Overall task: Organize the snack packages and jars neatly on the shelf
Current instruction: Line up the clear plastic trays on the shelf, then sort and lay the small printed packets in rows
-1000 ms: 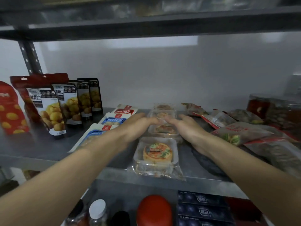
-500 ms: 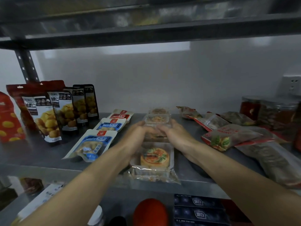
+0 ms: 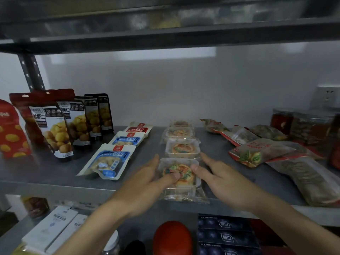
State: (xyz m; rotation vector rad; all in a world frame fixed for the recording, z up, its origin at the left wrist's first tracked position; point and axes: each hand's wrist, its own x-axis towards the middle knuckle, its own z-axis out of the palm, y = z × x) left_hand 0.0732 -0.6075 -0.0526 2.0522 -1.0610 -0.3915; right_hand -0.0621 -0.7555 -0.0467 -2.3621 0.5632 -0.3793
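A row of clear-wrapped pastry packs runs front to back in the middle of the grey metal shelf [image 3: 46, 177]. The nearest pastry pack [image 3: 184, 194] lies at the shelf's front edge and slightly overhangs it. My left hand [image 3: 145, 183] presses its left side with the thumb on top of the pastry. My right hand [image 3: 220, 179] clasps its right side, thumb also on top. Behind it sit the second pack [image 3: 182, 148], a third [image 3: 179, 133] and a fourth [image 3: 181, 123] by the wall.
Chestnut bags [image 3: 53, 126] stand at the left, with flat blue nut packets [image 3: 108, 161] beside them. Loose snack bags [image 3: 257, 151] and jars [image 3: 311, 124] crowd the right. The upper shelf beam [image 3: 165, 35] hangs low. Below are a red lid [image 3: 172, 236] and dark boxes [image 3: 224, 234].
Both hands have pulled back from the packs farther along the row to the nearest pack at the front edge, and now hold it from both sides.
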